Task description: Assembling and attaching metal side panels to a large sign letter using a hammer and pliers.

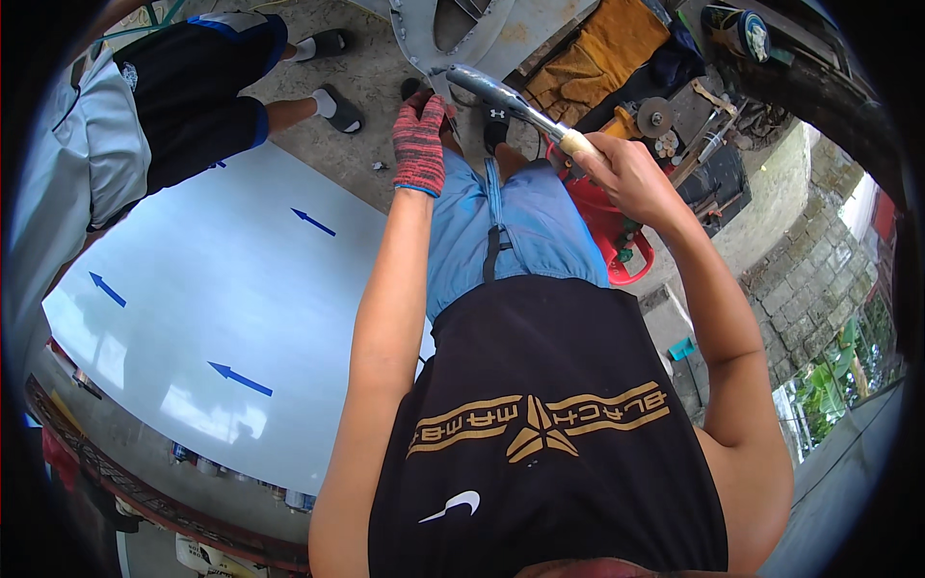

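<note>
My right hand [626, 178], bare, is closed round the pale handle of a hammer [496, 93]. Its long grey metal head points up and to the left, past the fingers of my other hand. A red and black knit glove covers my left hand [419, 144], whose fingers are closed on a narrow grey metal piece [440, 89]. Where that piece ends is partly hidden by the glove and the hammer head. Just beyond it lies a large cut grey metal sheet [520, 37] with a curved opening and rough edges. Whether the hammer touches the metal cannot be made out.
To the left lies a large glossy white sheet [260, 289] with blue arrows. A person in dark shorts [193, 96] stands beside it. Tan leather work gloves [602, 58], an angle grinder [641, 118] and a red plastic object [607, 226] lie on the right.
</note>
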### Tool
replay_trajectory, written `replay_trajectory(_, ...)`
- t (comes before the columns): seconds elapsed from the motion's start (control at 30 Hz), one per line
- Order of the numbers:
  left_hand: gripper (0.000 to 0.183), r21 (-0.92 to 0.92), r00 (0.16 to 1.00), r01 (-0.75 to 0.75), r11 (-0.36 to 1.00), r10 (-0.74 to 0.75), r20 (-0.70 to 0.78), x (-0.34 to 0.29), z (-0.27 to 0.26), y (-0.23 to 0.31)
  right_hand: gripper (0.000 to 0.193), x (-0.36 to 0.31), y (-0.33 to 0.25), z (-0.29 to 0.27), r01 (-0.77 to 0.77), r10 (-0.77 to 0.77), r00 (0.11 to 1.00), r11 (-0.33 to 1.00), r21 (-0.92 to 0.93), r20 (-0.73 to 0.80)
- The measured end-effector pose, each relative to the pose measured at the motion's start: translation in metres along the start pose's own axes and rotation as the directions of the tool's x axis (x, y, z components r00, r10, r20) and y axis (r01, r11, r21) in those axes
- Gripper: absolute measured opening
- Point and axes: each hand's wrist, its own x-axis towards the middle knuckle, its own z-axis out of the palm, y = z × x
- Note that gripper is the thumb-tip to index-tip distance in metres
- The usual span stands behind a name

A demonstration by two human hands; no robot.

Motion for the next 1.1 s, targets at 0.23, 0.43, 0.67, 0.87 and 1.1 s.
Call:
replay_trajectory(0.23,0.023,-0.016,1.000,0.020,1.000,-0.020,0.004,0.003,0.000,-0.001,0.035,0.000,-0.007,-0.001,-0.012,0.011,1.000,1.000,-0.025,-0.017)
replay_trajectory(0.43,0.022,0.016,1.000,0.005,1.000,-0.006,0.020,0.005,-0.002,-0.003,0.033,0.003,-0.012,-0.007,0.045,-0.045,0.999,0.995,-0.085,-0.006)
replay_trajectory(0.67,0.022,0.016,1.000,0.006,1.000,-0.006,-0.012,0.002,0.002,-0.001,0.033,0.006,-0.015,-0.010,0.074,-0.077,0.997,0.984,-0.164,-0.014)
replay_trajectory(0.87,0.022,0.003,1.000,0.019,1.000,-0.019,-0.022,-0.001,0.003,0.001,0.034,0.007,-0.020,-0.009,0.067,-0.070,0.998,0.985,-0.160,-0.009)
replay_trajectory(1.1,0.023,0.003,0.996,-0.084,0.996,0.084,0.007,0.000,0.006,-0.005,0.037,0.009,-0.016,-0.013,0.032,-0.035,0.999,0.987,-0.157,-0.017)
